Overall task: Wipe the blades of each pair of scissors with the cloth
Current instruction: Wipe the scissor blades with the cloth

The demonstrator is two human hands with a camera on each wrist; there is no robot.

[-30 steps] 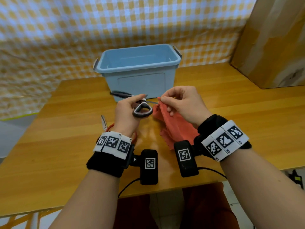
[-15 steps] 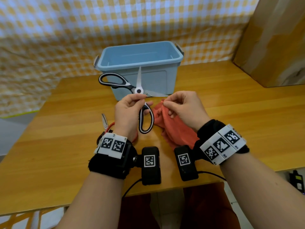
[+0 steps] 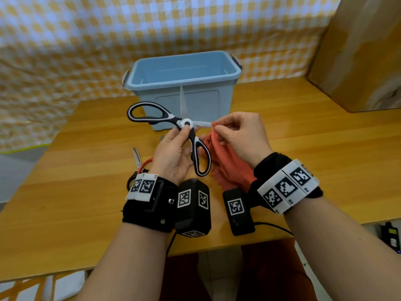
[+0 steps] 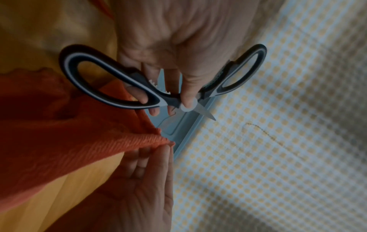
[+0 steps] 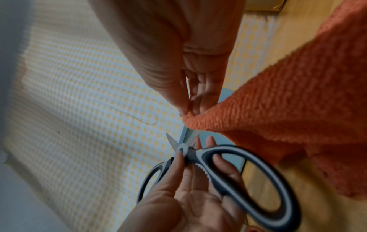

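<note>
My left hand (image 3: 173,153) pinches the black-and-white scissors (image 3: 152,115) at their pivot, thumb on the white screw cap. The scissors (image 4: 123,84) are spread wide open: one blade points up in front of the bin, the other points right. My right hand (image 3: 236,135) pinches a fold of the orange cloth (image 3: 230,164) around the tip end of that right-pointing blade. The rest of the cloth (image 5: 288,97) hangs down to the table. In the right wrist view the scissors (image 5: 234,169) lie across my left palm.
A second pair of scissors (image 3: 138,161) with red and black handles lies on the wooden table (image 3: 314,153) behind my left wrist. A light blue plastic bin (image 3: 184,83) stands just beyond my hands. A cardboard box (image 3: 358,53) leans at the far right.
The scissors went from flat and closed to lifted and spread wide open. My right hand brought the cloth up onto the right-pointing blade.
</note>
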